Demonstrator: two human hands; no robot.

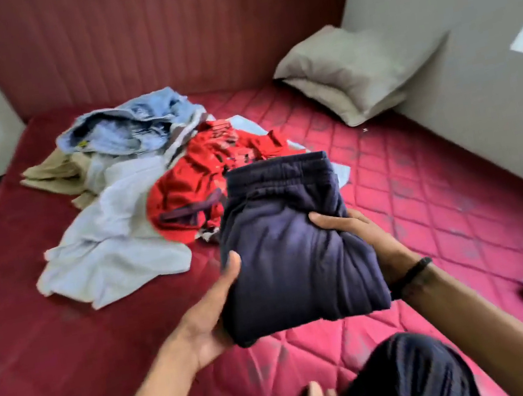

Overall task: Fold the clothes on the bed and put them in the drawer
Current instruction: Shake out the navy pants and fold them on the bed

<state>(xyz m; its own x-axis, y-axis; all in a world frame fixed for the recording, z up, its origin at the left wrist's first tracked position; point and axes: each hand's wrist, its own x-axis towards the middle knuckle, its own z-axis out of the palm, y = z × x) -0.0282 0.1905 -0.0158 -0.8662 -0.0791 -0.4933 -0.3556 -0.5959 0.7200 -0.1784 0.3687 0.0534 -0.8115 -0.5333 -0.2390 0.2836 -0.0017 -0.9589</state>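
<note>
While I hold the folded navy trousers (295,247) up over the bed (426,206), my left hand (209,312) cups the left edge with the thumb on top, and my right hand (359,237) wraps the right edge, its fingers (329,221) curled over the cloth. The bundle looks soft, thick and fairly light; I judge it will sag or spring open unless both side edges stay supported, so a palm underneath is the safer hold. Below my hands my own knee (405,377) sits on the mattress, with bare quilted room either side. Just beyond my fingers lies the unfolded heap: a red shirt (197,187), a pale blue garment (113,242), a tan piece (54,175) and jeans (135,125) farther off. To the right of my fingers two pillows (357,73) lean on the wall. No drawer is in view.
</note>
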